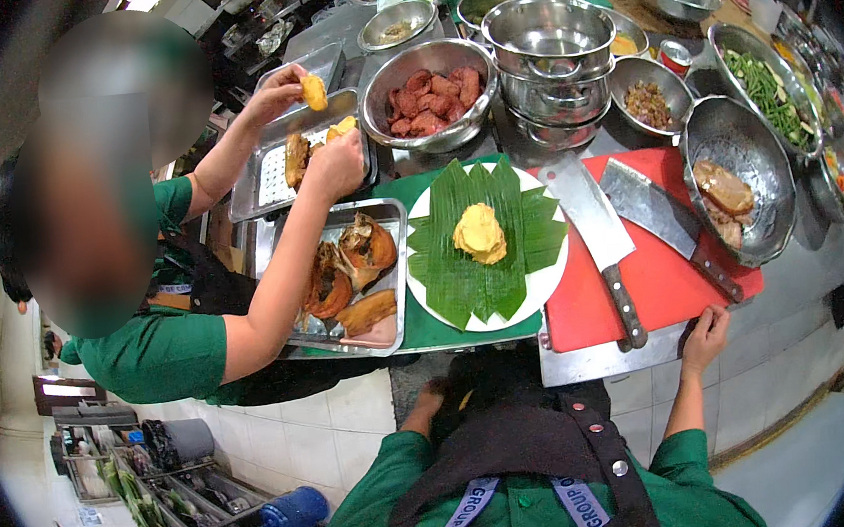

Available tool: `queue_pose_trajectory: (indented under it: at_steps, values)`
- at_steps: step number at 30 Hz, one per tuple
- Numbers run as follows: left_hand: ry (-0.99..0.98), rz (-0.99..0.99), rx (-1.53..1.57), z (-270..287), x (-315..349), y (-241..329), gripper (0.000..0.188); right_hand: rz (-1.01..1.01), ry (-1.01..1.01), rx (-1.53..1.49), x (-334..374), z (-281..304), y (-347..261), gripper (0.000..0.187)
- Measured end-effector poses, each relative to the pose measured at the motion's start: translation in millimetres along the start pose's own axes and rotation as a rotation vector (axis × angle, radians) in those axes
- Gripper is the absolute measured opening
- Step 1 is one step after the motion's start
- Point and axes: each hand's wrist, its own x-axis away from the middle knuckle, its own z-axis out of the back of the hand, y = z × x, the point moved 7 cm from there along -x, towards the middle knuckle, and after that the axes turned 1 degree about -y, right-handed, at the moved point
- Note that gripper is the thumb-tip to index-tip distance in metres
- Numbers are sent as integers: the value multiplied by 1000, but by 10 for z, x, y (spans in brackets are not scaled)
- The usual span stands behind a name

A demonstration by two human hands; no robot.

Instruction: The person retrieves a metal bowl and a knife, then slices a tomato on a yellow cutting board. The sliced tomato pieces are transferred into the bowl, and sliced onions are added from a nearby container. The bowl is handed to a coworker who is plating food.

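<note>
My right hand (707, 337) rests at the table's front edge, beside the red cutting board (585, 294); its fingers are loosely bent and I see nothing in them. Low by my dark apron hangs my left hand (428, 399), its fingers lost in shadow. Ahead of me a white plate (420, 191) lined with cut banana leaf (449, 281) bears a yellow mashed mound (480, 234). Two cleavers lie on the board: one with a pale blade (585, 204), the other with a darker blade (650, 205).
At left a co-worker's hands (333, 166) hold yellow pieces (314, 92) over a perforated tray (273, 166). Nearer is a tray of browned meat (366, 248). Behind the plate stand a bowl of reddish meat (435, 102) and stacked pots (548, 42). A metal pan (769, 158) overlaps the board's right side.
</note>
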Motion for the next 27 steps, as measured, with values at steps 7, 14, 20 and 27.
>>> queue_pose_trajectory:
  at_steps: [7,14,20,27]
  values:
    - [-111,63,-70,-4,-188,67,37,-23,64,-13,15,35,-25,15]
    - [-96,177,23,-8,-36,68,37,-15,66,52,21,32,-158,14]
    - [-234,179,-186,-278,57,-198,33,-50,103,67,47,67,-206,12]
    - [-176,10,93,-495,259,-331,24,-47,69,91,25,43,-207,10]
